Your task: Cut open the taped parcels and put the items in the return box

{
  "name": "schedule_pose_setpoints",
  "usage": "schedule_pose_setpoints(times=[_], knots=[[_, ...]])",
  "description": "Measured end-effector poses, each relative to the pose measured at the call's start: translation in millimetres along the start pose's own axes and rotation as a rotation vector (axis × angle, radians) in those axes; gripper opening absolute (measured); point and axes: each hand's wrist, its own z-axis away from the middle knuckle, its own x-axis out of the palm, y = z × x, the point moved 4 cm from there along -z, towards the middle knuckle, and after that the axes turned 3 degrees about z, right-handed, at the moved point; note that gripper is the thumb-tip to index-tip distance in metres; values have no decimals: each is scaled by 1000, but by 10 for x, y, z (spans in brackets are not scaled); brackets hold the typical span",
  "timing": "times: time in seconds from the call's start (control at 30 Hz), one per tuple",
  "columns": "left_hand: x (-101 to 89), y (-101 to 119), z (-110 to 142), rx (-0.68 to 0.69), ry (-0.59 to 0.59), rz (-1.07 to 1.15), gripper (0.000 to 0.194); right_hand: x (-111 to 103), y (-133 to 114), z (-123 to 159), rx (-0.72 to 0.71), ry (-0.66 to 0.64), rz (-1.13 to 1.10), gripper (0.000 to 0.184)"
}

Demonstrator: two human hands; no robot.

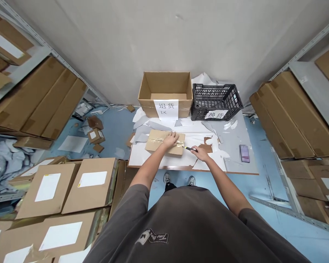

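Observation:
A small taped cardboard box [156,141] lies on the table [237,166] in front of me. My left hand [171,138] presses down on its top, fingers laid out over the tape seam. In my right hand [200,152] is a black utility knife [191,149], gripped by its handle. The knife's tip points left at the box's right end, close to the seam; whether the blade touches the tape is too small to tell.
Behind the box stand an open cardboard carton [145,106] with a paper sign and a black plastic crate [218,100]. Torn paper and cardboard scraps [205,147] litter the tabletop. A phone [244,153] lies at right. Stacked boxes [90,199] and shelves flank both sides.

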Motion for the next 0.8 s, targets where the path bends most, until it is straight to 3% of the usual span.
schedule_pose_setpoints(times=[0.13,0.4,0.8], knots=[[137,-96,125,59,97,92,56,-3,52,-22,-48,50,147,38],[352,-141,253,78,243,143,48,93,156,-100,-96,78,360,47],[432,-174,303,117,351,62,45,-42,111,-318,-150,87,324,43]])
